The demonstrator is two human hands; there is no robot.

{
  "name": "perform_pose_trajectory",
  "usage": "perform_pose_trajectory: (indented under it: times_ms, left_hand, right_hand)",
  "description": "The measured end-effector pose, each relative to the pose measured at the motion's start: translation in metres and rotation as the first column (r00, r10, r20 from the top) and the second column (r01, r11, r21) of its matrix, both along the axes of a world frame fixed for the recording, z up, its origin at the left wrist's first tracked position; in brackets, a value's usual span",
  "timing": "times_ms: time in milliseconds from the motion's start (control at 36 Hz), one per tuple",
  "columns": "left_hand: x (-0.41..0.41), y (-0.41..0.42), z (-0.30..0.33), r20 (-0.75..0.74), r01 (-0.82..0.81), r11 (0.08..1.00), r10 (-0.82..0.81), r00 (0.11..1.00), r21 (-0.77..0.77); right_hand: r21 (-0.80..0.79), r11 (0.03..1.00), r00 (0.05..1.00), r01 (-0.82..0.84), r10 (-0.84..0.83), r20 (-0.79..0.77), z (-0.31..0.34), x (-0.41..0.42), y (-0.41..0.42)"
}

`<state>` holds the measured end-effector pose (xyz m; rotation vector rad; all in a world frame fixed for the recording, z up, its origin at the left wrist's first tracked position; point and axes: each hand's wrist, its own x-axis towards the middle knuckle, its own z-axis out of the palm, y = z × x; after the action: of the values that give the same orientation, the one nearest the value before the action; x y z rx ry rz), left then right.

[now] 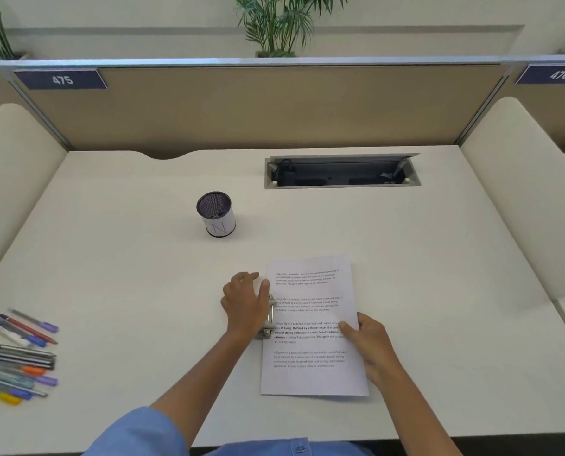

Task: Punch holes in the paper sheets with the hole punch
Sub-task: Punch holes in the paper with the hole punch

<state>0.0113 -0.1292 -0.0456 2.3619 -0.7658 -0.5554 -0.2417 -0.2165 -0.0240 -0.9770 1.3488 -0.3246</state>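
Note:
Printed paper sheets (pixel 314 304) lie on the desk in front of me, with their left edge tucked into a metal hole punch (pixel 268 320). My left hand (pixel 246 306) rests palm-down on top of the punch and covers most of it. My right hand (pixel 371 345) holds the right edge of the sheets, thumb on top of the page. Only the punch's right side and near end show past my left hand.
A mesh pen cup (pixel 216 213) stands at the middle of the desk. Several pens and markers (pixel 18 353) lie at the left edge. An open cable box (pixel 342 172) is set into the desk at the back. Padded dividers flank both sides.

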Motion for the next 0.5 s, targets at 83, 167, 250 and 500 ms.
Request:
perform_pose_trajectory:
  times_ms: [83, 167, 250, 500]
  left_hand:
    - [-0.005, -0.006, -0.004, -0.006, -0.009, 0.999, 0.009, 1.000, 0.031]
    - [-0.008, -0.009, -0.009, -0.003, 0.002, 0.999, -0.002, 1.000, 0.041]
    - [-0.009, -0.008, -0.012, 0.007, 0.014, 0.999, -0.014, 1.000, 0.044]
    - [-0.011, -0.010, -0.017, 0.070, -0.037, 0.999, 0.035, 0.997, 0.031]
  right_hand:
    - [0.008, 1.000, 1.000, -0.001, 0.001, 0.000, 0.000, 0.001, 0.000]
    - [0.010, 1.000, 1.000, -0.004, 0.004, -0.001, 0.000, 0.002, 0.000]
    - [0.014, 1.000, 1.000, -0.016, 0.016, 0.000, 0.001, 0.002, -0.001]
    - [0.018, 0.999, 0.999, -0.028, 0.029, -0.015, 0.004, 0.004, -0.004]
